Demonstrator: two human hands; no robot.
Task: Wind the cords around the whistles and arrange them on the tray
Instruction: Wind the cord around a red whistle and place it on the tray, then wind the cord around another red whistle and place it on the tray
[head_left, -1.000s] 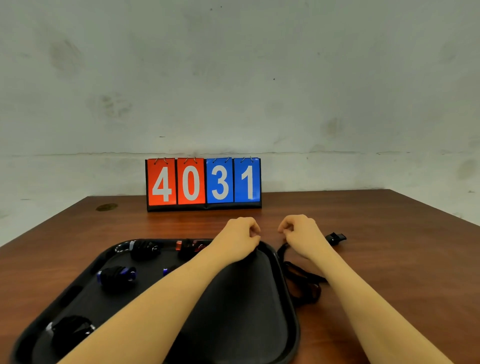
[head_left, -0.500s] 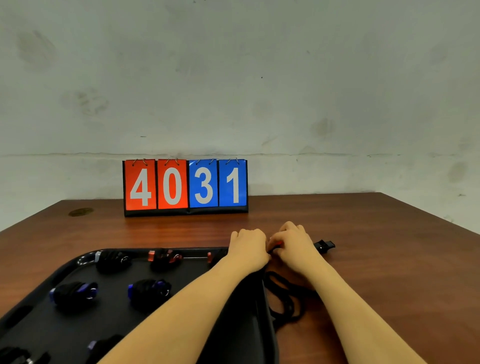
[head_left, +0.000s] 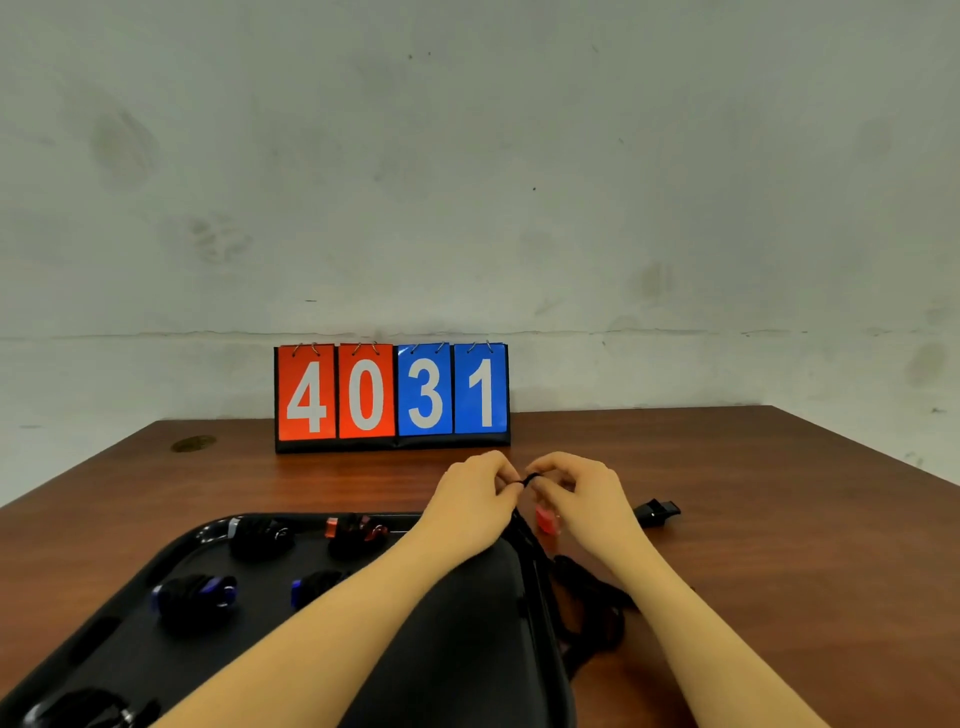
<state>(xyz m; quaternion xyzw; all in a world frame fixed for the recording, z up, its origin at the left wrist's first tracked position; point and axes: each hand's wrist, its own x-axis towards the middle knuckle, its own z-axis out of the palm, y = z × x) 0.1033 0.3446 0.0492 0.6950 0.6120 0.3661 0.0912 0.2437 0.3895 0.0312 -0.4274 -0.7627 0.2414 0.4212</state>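
I saw both hands meeting just right of the frame's centre, fingers curled, each pinching the same short stretch of black cord (head_left: 530, 479) between them: the left hand (head_left: 475, 496) held it from the left, the right hand (head_left: 579, 493) from the right, knuckles nearly touching. Below the pinch a red whistle (head_left: 545, 519) showed between the two wrists, partly hidden by the right hand; I could not tell whether it hung free or rested on the table. More of the cord lay in a loose black heap (head_left: 592, 608) on the table under the right forearm, just beside the tray's right rim. A black whistle (head_left: 657, 512) lay on the table to the right of the right hand, near it but apart. The black tray (head_left: 540, 613) filled the lower left of the frame, with the left forearm crossing over it. On it I counted wound whistles: one with a pale end (head_left: 260, 535) and a red one (head_left: 356, 530) along the far edge, two blue ones (head_left: 195, 597) and (head_left: 314, 587) nearer me, and another bundle (head_left: 83, 712) at the bottom left corner, cut by the frame. Behind everything, at the table's (head_left: 779, 519) far edge against the grey wall, stood a scoreboard (head_left: 392, 397) reading 4031, two red cards and two blue.
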